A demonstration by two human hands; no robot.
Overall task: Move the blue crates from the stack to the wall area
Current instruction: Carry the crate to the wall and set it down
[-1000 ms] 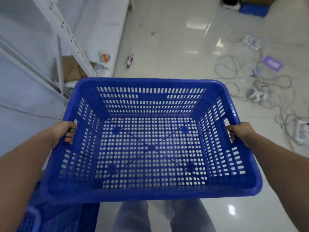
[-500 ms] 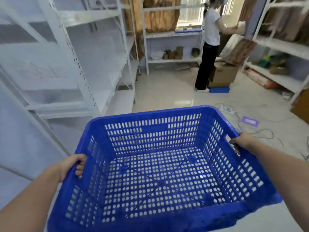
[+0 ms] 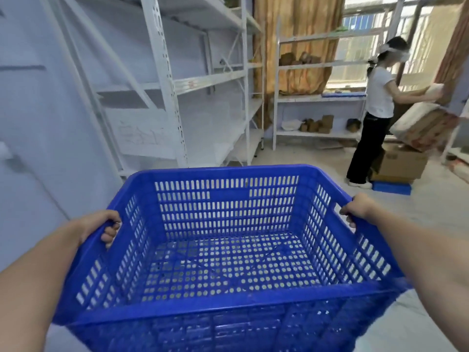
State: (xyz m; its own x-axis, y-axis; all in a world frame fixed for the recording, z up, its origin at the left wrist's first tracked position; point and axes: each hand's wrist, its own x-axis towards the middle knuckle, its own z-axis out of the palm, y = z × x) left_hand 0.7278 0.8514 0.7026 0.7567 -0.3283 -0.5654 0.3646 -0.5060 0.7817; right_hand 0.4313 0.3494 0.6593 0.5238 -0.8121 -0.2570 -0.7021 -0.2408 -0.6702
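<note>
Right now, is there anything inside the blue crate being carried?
No, the blue crate is empty; only its perforated floor shows between the left hand and right hand.

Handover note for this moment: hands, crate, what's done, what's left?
Left hand: grips the crate's left handle slot.
Right hand: grips the right handle slot.
Crate: blue, nothing in it, carried level at waist height, off the floor, facing white shelving. Another person works at the far shelves on the right.
Done: one crate picked up and in transit.
Left: set it down by the wall, then fetch the others; the stack is out of view.
</note>
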